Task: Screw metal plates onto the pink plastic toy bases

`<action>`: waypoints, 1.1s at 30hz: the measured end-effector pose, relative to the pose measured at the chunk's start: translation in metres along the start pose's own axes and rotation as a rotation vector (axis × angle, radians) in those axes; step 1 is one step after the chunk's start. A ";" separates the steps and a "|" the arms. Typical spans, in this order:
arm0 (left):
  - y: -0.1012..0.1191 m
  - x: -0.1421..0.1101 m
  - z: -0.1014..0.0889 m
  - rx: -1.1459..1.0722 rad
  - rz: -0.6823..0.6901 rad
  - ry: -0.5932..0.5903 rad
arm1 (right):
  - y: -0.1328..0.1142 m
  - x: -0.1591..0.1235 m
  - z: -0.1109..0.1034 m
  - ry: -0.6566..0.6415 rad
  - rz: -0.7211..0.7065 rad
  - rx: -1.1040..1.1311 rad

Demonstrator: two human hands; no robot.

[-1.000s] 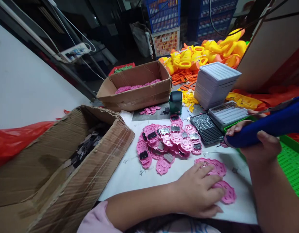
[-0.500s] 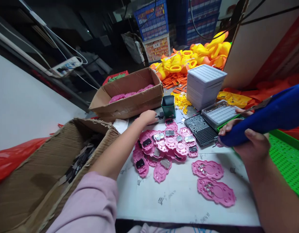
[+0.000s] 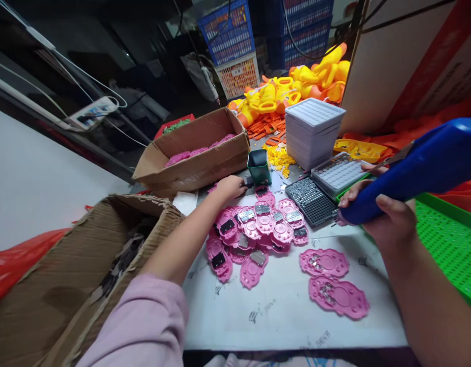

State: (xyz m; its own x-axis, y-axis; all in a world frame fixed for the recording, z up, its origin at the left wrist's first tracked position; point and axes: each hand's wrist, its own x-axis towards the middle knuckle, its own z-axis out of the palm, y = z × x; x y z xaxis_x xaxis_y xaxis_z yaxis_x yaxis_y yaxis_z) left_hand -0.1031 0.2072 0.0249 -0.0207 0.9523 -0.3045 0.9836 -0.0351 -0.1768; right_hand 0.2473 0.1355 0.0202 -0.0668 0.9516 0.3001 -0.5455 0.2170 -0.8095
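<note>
My left hand (image 3: 231,187) reaches over the far side of the worktop, fingers closed at a small black piece (image 3: 249,181) beside a dark green cup (image 3: 259,168). My right hand (image 3: 388,214) is wrapped around a blue electric screwdriver (image 3: 419,168), its tip pointing left near a black tray of small silver screws (image 3: 311,200). Below my left forearm spreads a heap of pink plastic shells (image 3: 264,216), several with silver or black plates. Two pink shells with metal contacts, one upper (image 3: 324,262) and one lower (image 3: 338,297), lie apart in front of my right hand.
A carton of pink parts (image 3: 193,168) stands behind my left hand; another carton with dark strips (image 3: 139,265) is at left. Stacked white trays (image 3: 314,135), yellow and orange toys (image 3: 292,92), and a green perforated basket (image 3: 447,239) surround the worktop.
My left hand has shifted slightly, and its fingers are now at the black piece. My right hand still holds the screwdriver. The whole view has shifted a little.
</note>
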 end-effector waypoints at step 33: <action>0.037 -0.097 -0.031 -1.161 0.205 0.202 | -0.009 0.001 0.011 0.044 0.002 -0.029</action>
State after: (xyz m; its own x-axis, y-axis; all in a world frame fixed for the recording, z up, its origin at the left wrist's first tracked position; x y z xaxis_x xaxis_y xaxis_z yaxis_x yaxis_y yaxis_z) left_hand -0.0592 0.1227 0.0773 0.0817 0.9950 -0.0576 0.5419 0.0042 0.8405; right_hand 0.2427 0.1321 0.0329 -0.0311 0.9605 0.2764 -0.5205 0.2206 -0.8249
